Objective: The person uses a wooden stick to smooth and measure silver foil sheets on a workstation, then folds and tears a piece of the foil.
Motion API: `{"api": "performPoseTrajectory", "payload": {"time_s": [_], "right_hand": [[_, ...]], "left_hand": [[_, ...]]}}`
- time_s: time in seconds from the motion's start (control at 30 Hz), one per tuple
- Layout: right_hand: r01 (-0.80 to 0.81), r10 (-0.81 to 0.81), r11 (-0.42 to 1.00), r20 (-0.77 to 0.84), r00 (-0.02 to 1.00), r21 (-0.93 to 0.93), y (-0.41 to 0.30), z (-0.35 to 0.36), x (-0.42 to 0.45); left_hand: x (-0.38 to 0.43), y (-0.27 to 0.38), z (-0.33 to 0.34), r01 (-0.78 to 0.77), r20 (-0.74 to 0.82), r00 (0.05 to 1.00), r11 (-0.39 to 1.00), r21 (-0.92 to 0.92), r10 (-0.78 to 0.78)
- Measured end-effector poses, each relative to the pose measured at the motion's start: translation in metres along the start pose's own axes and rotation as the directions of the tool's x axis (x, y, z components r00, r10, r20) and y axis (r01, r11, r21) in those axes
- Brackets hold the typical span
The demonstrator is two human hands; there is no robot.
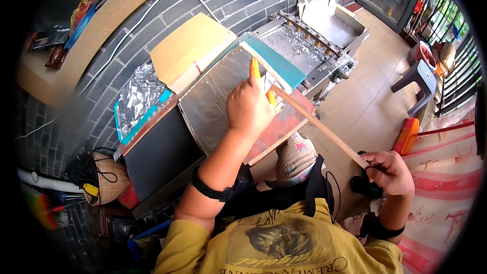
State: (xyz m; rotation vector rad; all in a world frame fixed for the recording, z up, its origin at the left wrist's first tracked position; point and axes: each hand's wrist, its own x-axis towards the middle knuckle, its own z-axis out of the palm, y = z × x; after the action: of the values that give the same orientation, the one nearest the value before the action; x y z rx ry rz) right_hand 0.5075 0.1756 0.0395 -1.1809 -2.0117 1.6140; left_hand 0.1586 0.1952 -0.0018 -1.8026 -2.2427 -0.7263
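Note:
My left hand (249,106) rests over a stack of silvery foil sheets (213,95), with orange finger cots on two spread digits. What the underside of this hand touches is hidden. A long flat wooden stick (319,123) slants from beside the left hand down to my right hand (390,173). My right fingers and thumb pinch its near end. The far tip of the stick lies close to the lower orange cot; I cannot tell if they touch. A pale strip (266,66) runs along the stack's right edge, against a teal ribbed board (274,59).
Beneath the stack is a worn reddish board (283,123). A cardboard piece (192,51) and a blue-edged tray of crumpled foil (140,99) stand along the brick wall. Behind is a metal machine (296,43) strewn with foil scraps. A plastic stool (418,83) is at right.

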Motion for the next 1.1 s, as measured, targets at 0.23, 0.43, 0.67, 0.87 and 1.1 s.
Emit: {"api": "performPoseTrajectory", "payload": {"time_s": [0.23,0.43,0.67,0.87,1.1], "right_hand": [[0.022,-0.022,1.000,-0.003,1.000,0.000,-0.003,-0.002,-0.002],[0.086,-0.086,0.996,-0.017,0.996,-0.019,0.002,-0.004,-0.005],[0.051,-0.051,0.999,-0.039,0.998,-0.009,0.000,-0.002,-0.002],[0.050,-0.050,0.999,-0.037,0.998,0.015,-0.009,-0.004,0.009],[0.066,-0.068,0.997,-0.042,0.997,-0.041,-0.007,-0.005,0.009]], "left_hand": [[0.002,-0.007,0.005,0.182,0.056,0.983,0.956,-0.228,-0.174],[0.002,-0.012,0.004,0.250,0.034,0.967,0.919,-0.304,-0.251],[0.002,-0.038,0.003,0.118,-0.141,0.968,0.876,-0.469,-0.206],[0.005,-0.047,-0.006,0.102,-0.173,0.959,0.841,-0.531,-0.226],[0.000,-0.044,-0.020,0.045,-0.284,0.938,0.883,-0.467,-0.198]]}}
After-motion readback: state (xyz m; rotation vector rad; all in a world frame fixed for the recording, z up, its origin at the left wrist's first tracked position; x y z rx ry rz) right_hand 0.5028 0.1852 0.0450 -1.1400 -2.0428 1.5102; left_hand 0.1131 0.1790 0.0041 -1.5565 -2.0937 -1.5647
